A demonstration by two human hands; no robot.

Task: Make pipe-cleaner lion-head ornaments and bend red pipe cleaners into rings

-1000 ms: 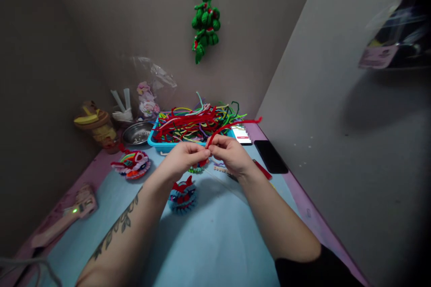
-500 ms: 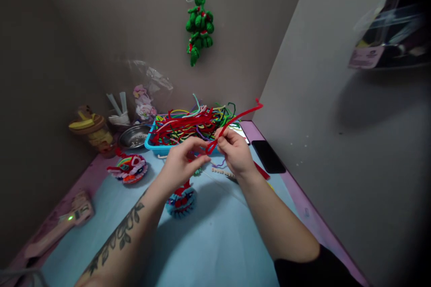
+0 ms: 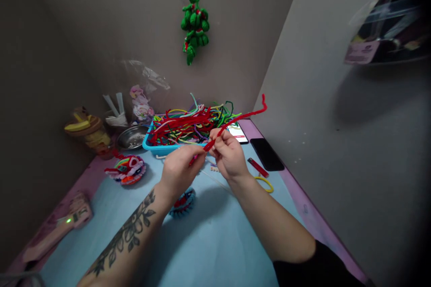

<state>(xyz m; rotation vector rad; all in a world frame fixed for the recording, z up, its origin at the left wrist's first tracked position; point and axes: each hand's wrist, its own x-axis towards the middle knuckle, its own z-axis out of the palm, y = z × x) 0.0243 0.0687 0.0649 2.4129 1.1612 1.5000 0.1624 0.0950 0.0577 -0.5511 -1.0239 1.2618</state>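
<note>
Both my hands pinch one red pipe cleaner [image 3: 243,118] above a light blue table [image 3: 215,242]. My left hand [image 3: 180,169] grips its lower end with closed fingers. My right hand [image 3: 228,153] pinches it a little higher, and the free end rises up and to the right. A small blue and red pipe-cleaner figure [image 3: 183,202] lies on the table just under my left wrist. Behind my hands stands a blue tray [image 3: 150,145] heaped with several coloured pipe cleaners.
A round multicoloured craft piece [image 3: 126,170] lies at the left, with a pink glue gun [image 3: 57,231] near the left edge. A metal bowl [image 3: 133,136] and jars stand at the back left. Two phones [image 3: 267,154], a red lighter [image 3: 257,167] and a yellow ring [image 3: 265,183] lie at right. A green ornament [image 3: 193,24] hangs on the wall.
My hands have lifted a little and drawn apart along the red pipe cleaner, and its free end has swung from level to pointing upward. The view has shifted slightly.
</note>
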